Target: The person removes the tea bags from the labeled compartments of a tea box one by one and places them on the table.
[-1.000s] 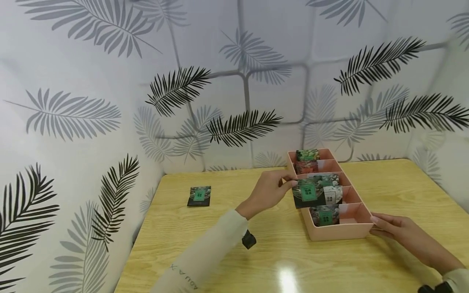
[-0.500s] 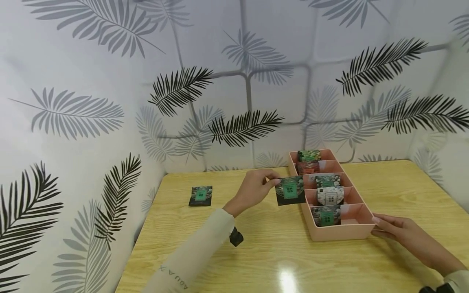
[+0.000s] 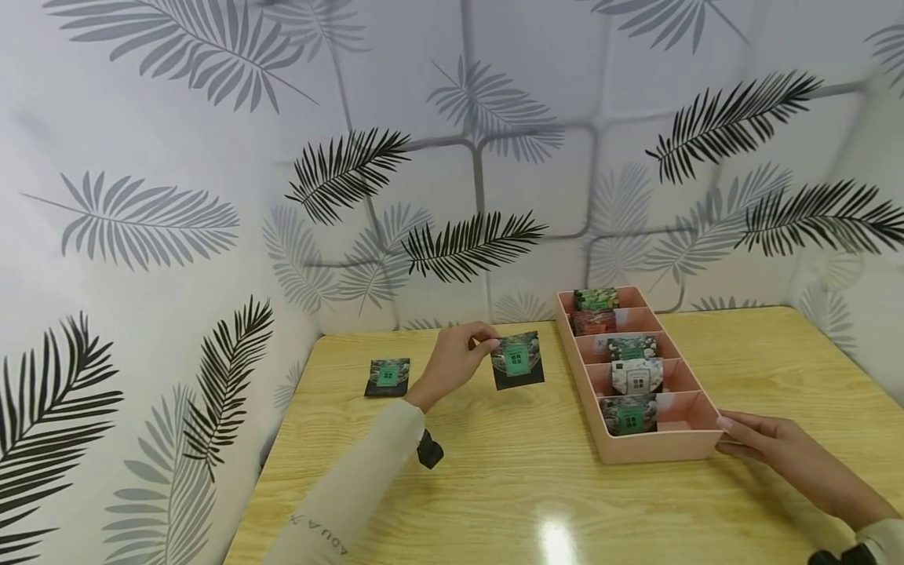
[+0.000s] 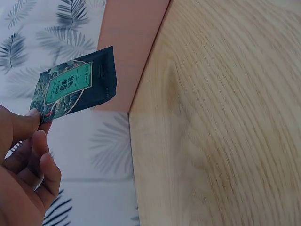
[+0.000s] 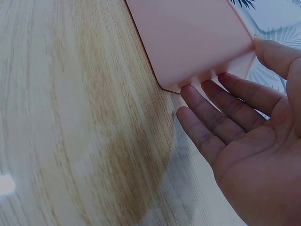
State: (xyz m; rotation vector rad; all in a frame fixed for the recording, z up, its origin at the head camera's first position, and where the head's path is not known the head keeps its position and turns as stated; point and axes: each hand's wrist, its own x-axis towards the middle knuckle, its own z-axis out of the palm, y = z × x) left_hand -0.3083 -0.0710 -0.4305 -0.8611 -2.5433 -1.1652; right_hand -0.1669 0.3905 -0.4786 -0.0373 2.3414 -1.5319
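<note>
My left hand [image 3: 452, 365] pinches a green tea sachet [image 3: 519, 359] by its corner between thumb and fingers, held above the table left of the box. In the left wrist view the sachet [image 4: 70, 87] shows a green label on a dark patterned front. My right hand [image 3: 787, 455] holds the near right corner of a pink divided box [image 3: 657, 450]. Its thumb rests at the rim, while the fingertips [image 5: 190, 92] touch the outer wall. Another green-labelled sachet [image 3: 627, 416] leans in the nearest compartment, and a white one [image 3: 637, 378] stands behind it.
Farther back in the box are a dark green sachet [image 3: 632, 348], a red one [image 3: 593, 322] and a yellow-green one [image 3: 595, 299]. One green-labelled sachet [image 3: 387, 377] lies on the wooden table [image 3: 494, 486] at left. A leaf-patterned backdrop [image 3: 424, 196] rises behind the table.
My left hand has carried the green tea sachet left, from over the box to above the bare table beside it. The right hand and box have stayed put.
</note>
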